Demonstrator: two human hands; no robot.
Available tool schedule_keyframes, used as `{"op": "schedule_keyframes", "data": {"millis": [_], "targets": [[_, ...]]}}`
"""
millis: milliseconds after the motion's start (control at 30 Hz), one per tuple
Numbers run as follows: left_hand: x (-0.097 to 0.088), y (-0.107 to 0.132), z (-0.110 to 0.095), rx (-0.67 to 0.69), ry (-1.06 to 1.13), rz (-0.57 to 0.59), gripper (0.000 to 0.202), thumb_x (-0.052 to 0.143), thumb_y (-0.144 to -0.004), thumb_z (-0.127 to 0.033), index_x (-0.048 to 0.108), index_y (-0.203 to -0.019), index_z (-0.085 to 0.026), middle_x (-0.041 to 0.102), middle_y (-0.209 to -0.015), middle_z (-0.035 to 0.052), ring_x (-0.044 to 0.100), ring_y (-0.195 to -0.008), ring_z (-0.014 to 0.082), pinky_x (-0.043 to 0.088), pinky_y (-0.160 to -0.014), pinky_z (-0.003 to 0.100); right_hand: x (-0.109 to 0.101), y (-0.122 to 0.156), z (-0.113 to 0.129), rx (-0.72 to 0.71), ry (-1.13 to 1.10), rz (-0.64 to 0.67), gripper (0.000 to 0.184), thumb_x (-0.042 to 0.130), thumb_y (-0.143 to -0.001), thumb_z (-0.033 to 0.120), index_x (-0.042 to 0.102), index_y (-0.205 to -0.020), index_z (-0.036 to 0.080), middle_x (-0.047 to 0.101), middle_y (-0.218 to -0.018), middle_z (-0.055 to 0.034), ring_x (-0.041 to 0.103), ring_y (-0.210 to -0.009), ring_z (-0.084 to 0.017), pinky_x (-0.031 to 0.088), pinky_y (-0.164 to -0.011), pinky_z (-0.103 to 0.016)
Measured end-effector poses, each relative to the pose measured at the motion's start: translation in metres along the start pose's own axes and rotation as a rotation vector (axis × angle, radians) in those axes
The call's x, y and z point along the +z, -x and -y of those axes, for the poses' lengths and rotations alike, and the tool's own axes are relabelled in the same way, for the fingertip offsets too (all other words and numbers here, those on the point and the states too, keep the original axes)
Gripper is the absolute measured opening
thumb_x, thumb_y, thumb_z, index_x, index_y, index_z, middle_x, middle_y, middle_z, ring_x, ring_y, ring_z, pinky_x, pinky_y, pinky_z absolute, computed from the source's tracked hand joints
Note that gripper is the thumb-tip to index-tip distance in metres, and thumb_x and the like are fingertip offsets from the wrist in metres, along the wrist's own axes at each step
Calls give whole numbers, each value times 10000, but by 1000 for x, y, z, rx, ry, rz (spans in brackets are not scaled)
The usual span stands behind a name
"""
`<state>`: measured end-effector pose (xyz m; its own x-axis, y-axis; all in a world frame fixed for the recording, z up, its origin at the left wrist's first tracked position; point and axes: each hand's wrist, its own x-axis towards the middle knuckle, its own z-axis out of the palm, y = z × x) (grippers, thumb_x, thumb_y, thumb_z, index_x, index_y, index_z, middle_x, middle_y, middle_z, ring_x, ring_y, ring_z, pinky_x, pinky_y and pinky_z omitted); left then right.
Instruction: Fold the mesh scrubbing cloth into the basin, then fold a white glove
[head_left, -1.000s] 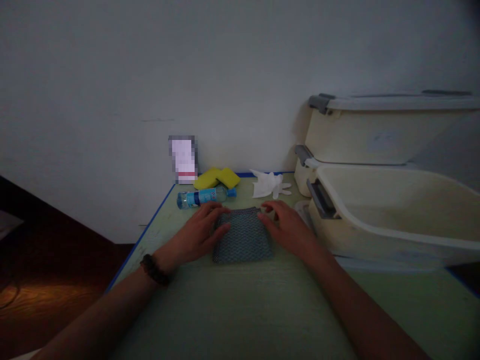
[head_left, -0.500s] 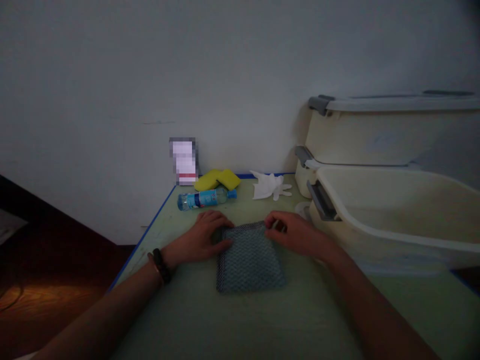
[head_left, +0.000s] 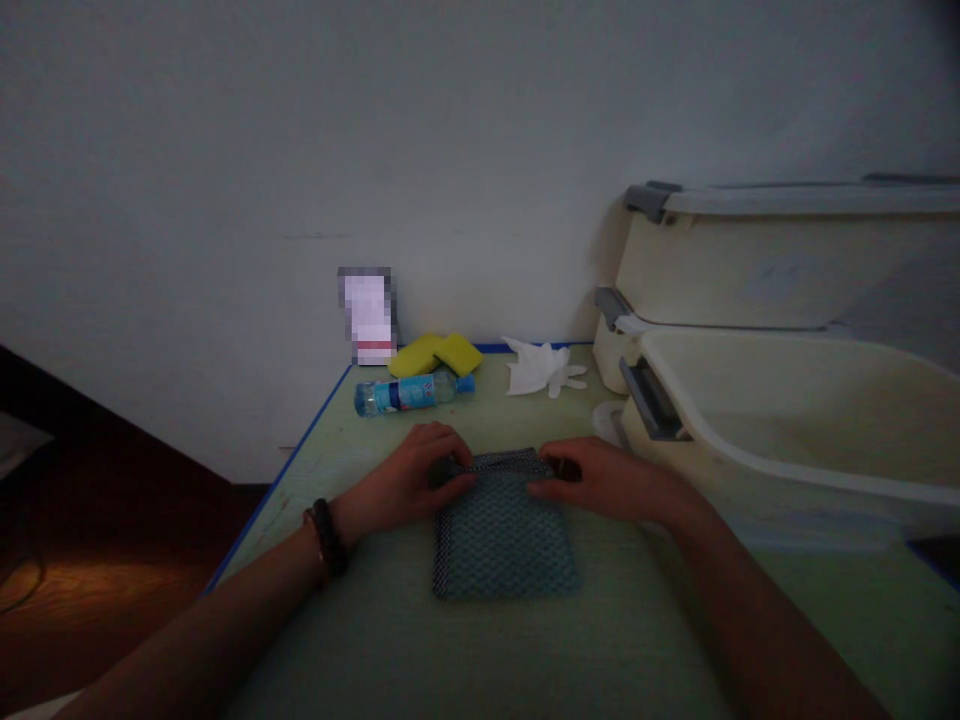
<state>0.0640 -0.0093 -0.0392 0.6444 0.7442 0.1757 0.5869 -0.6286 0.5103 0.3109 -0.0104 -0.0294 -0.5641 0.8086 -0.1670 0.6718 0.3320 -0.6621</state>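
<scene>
A folded blue patterned cloth (head_left: pixel 501 535) lies flat on the pale green table (head_left: pixel 465 650). My left hand (head_left: pixel 409 475) grips the cloth's far left corner, fingers curled over its edge. My right hand (head_left: pixel 600 478) pinches the far right corner, thumb and fingers closed on the fabric. A dark band sits on my left wrist (head_left: pixel 324 535). The room is dim.
A blue-labelled water bottle (head_left: pixel 411 392) lies on its side beyond the cloth, with two yellow sponges (head_left: pixel 435 354) and a white glove (head_left: pixel 541 367) near the wall. Cream plastic tubs (head_left: pixel 787 420) crowd the right side. The table's blue left edge (head_left: pixel 285 470) drops to a wooden floor.
Both hands shifted from lying beside the cloth to closing on its far corners. The cloth slid a little toward me.
</scene>
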Motion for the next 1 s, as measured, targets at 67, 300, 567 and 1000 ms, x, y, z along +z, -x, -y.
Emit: {"op": "schedule_keyframes", "data": {"millis": [67,300,567,1000], "targets": [[0,0,1,-50,1,-24,140,497,-829,-306,554,-868,-184,573,-849,20,529,-845,167,426,-805,341,1,-3,2,2,-1,-87,221,504,-812,351,571,-728,158,557,-633,3,505,-583,-125,346,-514,-230],[5,-5,11,-177,25,-35,225,438,-860,-340,573,-935,-176,624,-875,32,573,-796,165,452,-715,308,15,-13,5,103,15,-307,167,545,-793,300,599,-862,158,602,-675,-17,538,-605,-131,374,-554,-238],[11,-7,17,-156,-75,-82,257,390,-884,-336,587,-906,-172,609,-850,37,558,-818,173,445,-763,326,24,-22,-1,76,128,-480,297,458,-851,341,577,-636,173,562,-599,3,504,-558,-122,345,-534,-238],[15,-7,24,-173,-152,-136,215,371,-891,-301,546,-886,-176,579,-854,42,542,-808,176,447,-758,332,41,-36,-5,103,276,-631,246,504,-827,349,582,-661,184,559,-767,-37,547,-758,-175,416,-722,-302]]}}
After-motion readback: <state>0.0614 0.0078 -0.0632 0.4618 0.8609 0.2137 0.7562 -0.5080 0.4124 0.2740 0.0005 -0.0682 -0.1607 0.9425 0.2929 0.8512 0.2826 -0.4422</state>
